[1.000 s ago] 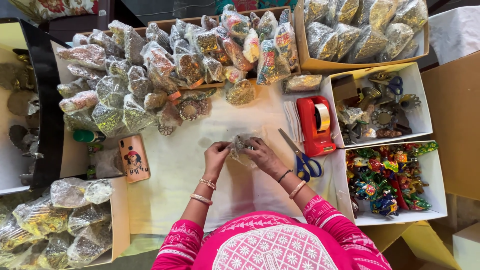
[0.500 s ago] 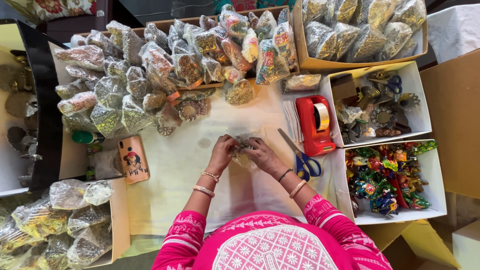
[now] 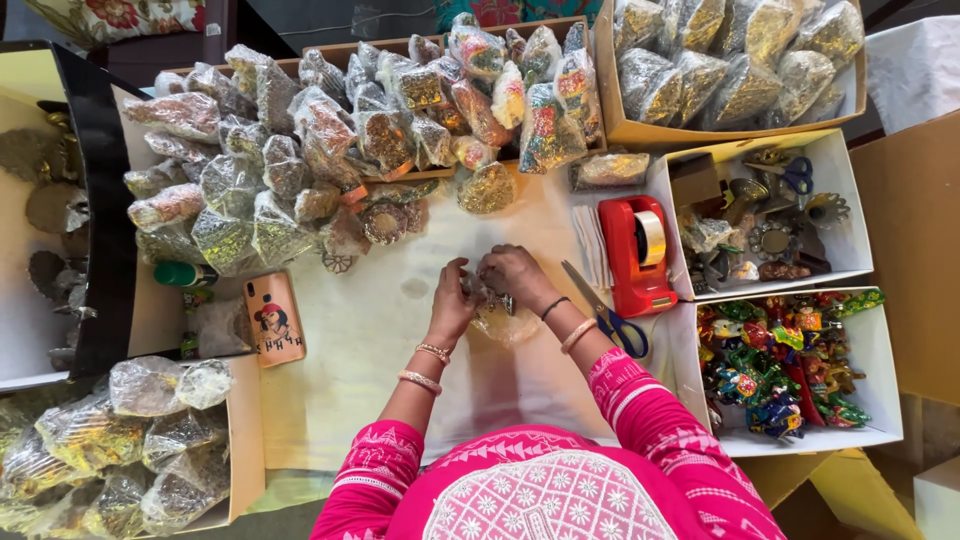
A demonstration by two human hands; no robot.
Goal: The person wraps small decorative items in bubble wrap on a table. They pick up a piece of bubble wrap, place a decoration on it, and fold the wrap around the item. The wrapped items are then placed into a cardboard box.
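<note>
Spreading across middle, pale table point(image 3: 380, 380) shows bare cloth around hands. Heap of clear packets point(image 3: 330, 140) crowds far edge; white boxes point(image 3: 850, 250) line right edge, box of packets point(image 3: 130, 450) near left corner. Both forearms angle inward from pink sleeves, wrists bent, bangles on each. Left hand point(image 3: 452, 300) and right hand point(image 3: 512, 276) meet at table centre, fingers pinching small clear packet point(image 3: 500, 318); its long axis cannot be told. Red tape dispenser point(image 3: 640, 255), scissors point(image 3: 605, 312) just right of right wrist. Phone point(image 3: 273, 318) well left.
</note>
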